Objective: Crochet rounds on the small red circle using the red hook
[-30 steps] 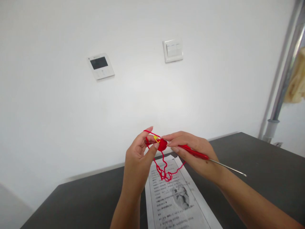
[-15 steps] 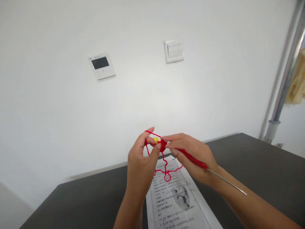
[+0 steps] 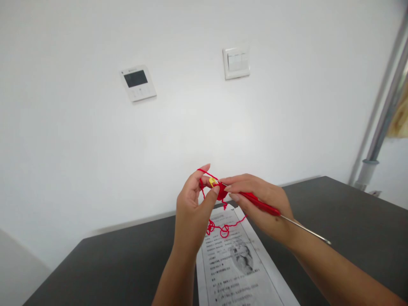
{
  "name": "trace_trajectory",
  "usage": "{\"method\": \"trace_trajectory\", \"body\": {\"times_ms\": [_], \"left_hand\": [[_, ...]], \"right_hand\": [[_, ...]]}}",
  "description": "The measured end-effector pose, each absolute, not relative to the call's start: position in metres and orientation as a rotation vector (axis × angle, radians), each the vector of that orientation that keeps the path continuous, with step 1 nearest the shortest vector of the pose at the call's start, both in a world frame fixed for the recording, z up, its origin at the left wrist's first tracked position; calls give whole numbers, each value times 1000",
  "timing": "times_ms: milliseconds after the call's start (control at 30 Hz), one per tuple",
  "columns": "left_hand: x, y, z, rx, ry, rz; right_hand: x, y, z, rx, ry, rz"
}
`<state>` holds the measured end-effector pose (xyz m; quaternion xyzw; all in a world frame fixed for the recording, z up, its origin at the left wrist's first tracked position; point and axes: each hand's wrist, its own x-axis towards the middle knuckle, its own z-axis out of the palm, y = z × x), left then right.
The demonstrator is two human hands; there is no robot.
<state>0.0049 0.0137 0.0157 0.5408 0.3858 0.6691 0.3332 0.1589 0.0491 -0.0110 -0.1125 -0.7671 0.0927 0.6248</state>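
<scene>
My left hand (image 3: 195, 202) pinches a small piece of red crochet (image 3: 222, 192) between thumb and fingers. Red yarn (image 3: 208, 173) runs over its raised index finger to the work. A yellow stitch marker (image 3: 213, 182) sits at the piece's left edge. In my right hand (image 3: 264, 204) is a crochet hook with a red handle (image 3: 259, 204); its metal shaft end points down to the right. The hook's working tip is at the crochet piece, partly hidden by fingers. Loose yarn (image 3: 225, 231) lies in loops below the hands, over a printed sheet (image 3: 236, 276).
The paper lies on a dark table (image 3: 134, 263) against a white wall. On the wall are an intercom panel (image 3: 139, 83) and a light switch (image 3: 236, 63). A grey pipe (image 3: 379, 140) and yellowish cloth (image 3: 398, 121) are at the right.
Both hands, with the crochet piece and hook, have shifted slightly right and up in view. The yarn tail below the piece now hangs shorter and bunched. The camera view has tilted a little.
</scene>
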Motion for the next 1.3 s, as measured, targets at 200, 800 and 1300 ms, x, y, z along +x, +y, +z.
{"method": "trace_trajectory", "body": {"times_ms": [200, 800, 1300], "left_hand": [[2, 14, 16, 1362, 947, 1713], [-6, 26, 15, 1341, 940, 1535], [-16, 30, 14, 1488, 1133, 1548]], "right_hand": [[160, 48, -9, -252, -1709, 473], [173, 59, -3, -256, -1850, 30], [173, 63, -3, -228, -1982, 31]]}}
